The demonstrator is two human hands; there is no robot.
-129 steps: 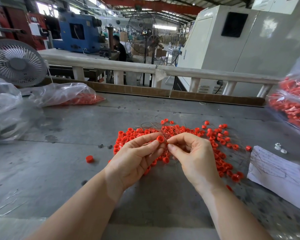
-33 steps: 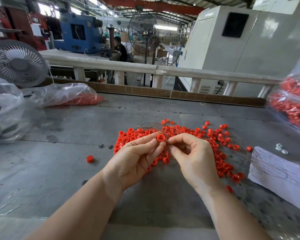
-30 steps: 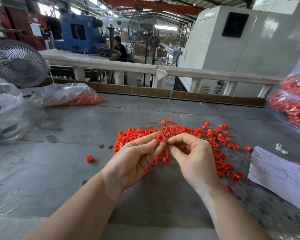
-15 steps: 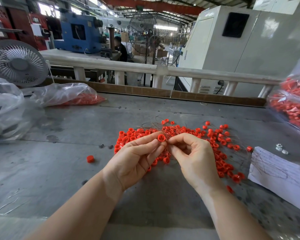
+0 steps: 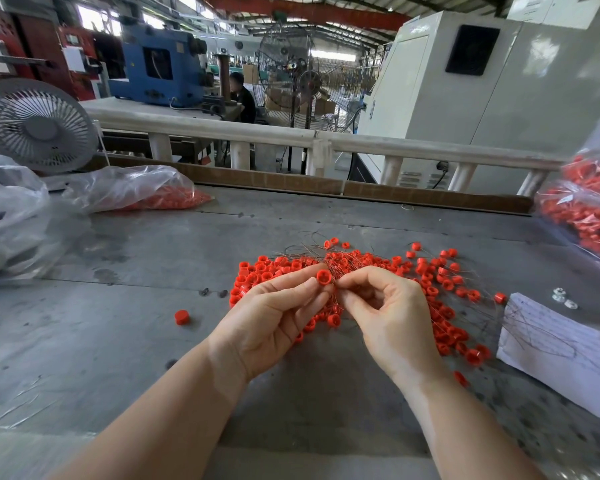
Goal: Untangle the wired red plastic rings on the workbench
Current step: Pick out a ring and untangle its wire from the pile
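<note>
Now left hand (image 5: 271, 317) pinching red ring (image 5: 324, 277), wires

A factory hall with a red roof beam (image 5: 312, 13). A white railing (image 5: 395, 147) stands behind the grey bench (image 5: 153, 244), with a blue machine (image 5: 156, 67), a white cabinet (image 5: 447, 98) and fans beyond.

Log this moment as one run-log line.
left hand: pinches red ring | right hand: pinches wires | pile: tangled on workbench
</note>
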